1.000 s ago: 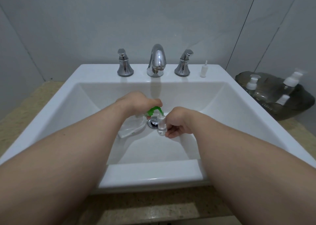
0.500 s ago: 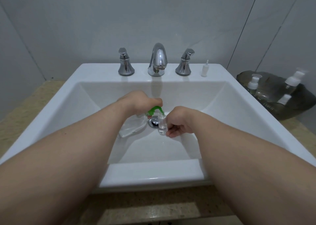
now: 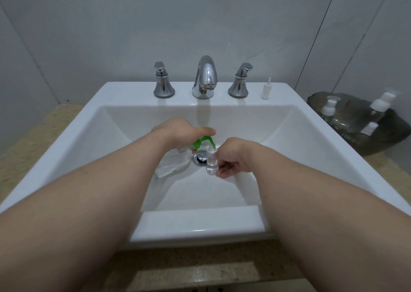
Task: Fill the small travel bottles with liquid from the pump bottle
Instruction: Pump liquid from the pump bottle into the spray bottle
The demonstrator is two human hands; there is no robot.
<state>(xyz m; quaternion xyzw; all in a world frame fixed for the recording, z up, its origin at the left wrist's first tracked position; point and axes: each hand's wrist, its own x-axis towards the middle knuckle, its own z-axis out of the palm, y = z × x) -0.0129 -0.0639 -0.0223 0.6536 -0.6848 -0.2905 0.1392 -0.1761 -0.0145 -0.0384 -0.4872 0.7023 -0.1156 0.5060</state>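
Moved: barely anything, we stay parked over the drain [image 3: 200,158].
Left grip [image 3: 178,131]: wrapped on the green pump [image 3: 202,141] of the tilted pump bottle [image 3: 174,164].
Right grip [image 3: 235,158]: pinching the travel bottle [image 3: 211,162] under the nozzle [image 3: 213,145], middle of the sink [image 3: 115,125].

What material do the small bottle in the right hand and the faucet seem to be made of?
The small bottle: clear, glossy plastic or glass, I cannot tell which; liquid shows through it. The faucet: polished metal, probably chrome-plated; it reflects like a mirror.

text: none legible | labels: none | numbers: none
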